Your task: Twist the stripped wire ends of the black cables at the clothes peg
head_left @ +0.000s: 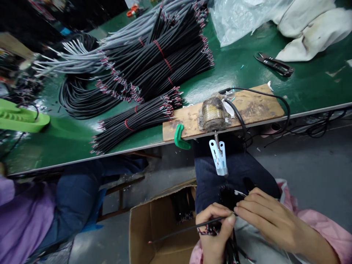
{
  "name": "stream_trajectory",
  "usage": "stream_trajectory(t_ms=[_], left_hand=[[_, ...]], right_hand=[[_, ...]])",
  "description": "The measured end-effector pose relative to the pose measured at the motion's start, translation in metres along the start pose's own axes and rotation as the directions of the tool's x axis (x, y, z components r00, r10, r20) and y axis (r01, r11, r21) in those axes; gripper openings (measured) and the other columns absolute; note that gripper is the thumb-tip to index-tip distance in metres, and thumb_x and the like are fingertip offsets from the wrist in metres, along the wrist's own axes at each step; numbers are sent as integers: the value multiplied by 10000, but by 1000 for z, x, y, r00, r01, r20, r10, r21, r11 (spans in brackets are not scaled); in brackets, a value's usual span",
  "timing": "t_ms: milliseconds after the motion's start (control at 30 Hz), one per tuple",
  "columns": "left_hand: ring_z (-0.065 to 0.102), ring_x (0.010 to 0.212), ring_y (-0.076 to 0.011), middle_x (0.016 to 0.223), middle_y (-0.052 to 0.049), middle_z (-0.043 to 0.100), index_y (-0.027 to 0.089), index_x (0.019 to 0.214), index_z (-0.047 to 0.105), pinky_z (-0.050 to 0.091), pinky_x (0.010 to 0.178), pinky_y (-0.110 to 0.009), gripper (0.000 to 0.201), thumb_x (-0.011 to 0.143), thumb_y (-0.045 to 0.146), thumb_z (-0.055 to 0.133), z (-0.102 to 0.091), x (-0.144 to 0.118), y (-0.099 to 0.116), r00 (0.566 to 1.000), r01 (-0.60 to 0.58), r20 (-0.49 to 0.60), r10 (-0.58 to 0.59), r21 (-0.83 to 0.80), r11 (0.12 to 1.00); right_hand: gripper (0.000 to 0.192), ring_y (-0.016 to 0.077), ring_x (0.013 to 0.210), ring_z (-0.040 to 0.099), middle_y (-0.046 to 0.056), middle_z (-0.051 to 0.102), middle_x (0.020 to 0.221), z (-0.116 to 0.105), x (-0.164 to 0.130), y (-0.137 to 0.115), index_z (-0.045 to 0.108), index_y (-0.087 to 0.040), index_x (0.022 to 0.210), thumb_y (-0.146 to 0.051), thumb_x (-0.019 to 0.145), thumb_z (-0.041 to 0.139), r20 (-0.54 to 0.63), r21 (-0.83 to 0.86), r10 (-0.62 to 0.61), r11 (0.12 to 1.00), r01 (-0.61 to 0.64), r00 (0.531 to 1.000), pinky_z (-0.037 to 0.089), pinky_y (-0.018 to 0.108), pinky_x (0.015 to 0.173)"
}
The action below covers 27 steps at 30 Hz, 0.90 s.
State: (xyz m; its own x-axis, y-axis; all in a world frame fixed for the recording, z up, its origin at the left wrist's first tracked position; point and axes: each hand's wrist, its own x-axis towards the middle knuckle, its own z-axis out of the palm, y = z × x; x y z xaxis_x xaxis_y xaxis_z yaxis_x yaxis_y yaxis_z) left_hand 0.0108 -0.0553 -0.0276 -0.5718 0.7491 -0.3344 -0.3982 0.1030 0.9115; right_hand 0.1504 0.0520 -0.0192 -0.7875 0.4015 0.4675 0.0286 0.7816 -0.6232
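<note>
My left hand (216, 234) grips a bunch of black cables with stripped coloured ends, held over my lap. My right hand (265, 216) pinches one thin black cable (187, 229) that sticks out to the left over an open cardboard box (143, 227). Above my knees a small motor (213, 115) is taped to a wooden board (255, 106) clamped at the bench edge, with a pale blue clip (219, 157) hanging from its shaft.
The green bench (242, 73) carries several bundles of black and grey cables (154, 66) tied with red bands, black snips (275, 65), plastic film and white cloth. A green clamp (180, 137) holds the board. Another person in purple and blue sits at the left (41, 212).
</note>
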Motion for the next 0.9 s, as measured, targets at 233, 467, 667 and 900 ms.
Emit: stream_trajectory(t_ms=[233,467,667,900], left_hand=[[564,503,-77,616,12,692,213,643,752,436,496,-145,72,654,192,820,4,1,5,1000,-15,-15,15,21,1000],[518,440,-62,615,5,694,211,628,754,398,421,-132,75,638,209,828,7,3,8,1000,24,-18,-24,20,999],[434,357,-36,565,18,647,202,678,766,363,379,-141,96,670,273,829,7,2,3,997,65,-36,-64,36,997],[388,361,-12,570,41,597,199,687,727,312,369,-118,166,716,339,811,4,3,0,998,61,-5,-61,6,998]], right_hand=[[173,176,854,714,53,752,930,7,-4,-5,633,-183,1102,-234,971,533,9,254,274,929,-267,962,518,348,941],[122,171,686,678,46,730,757,17,-3,-6,661,-157,937,-159,957,541,-177,261,310,930,-260,934,540,328,759],[127,166,703,633,38,671,752,21,-2,-10,639,-158,906,-126,938,521,-137,349,412,871,-345,901,520,322,787],[126,139,646,632,-8,662,695,18,-3,-10,653,-198,824,-202,919,570,67,432,522,753,-496,850,522,236,668]])
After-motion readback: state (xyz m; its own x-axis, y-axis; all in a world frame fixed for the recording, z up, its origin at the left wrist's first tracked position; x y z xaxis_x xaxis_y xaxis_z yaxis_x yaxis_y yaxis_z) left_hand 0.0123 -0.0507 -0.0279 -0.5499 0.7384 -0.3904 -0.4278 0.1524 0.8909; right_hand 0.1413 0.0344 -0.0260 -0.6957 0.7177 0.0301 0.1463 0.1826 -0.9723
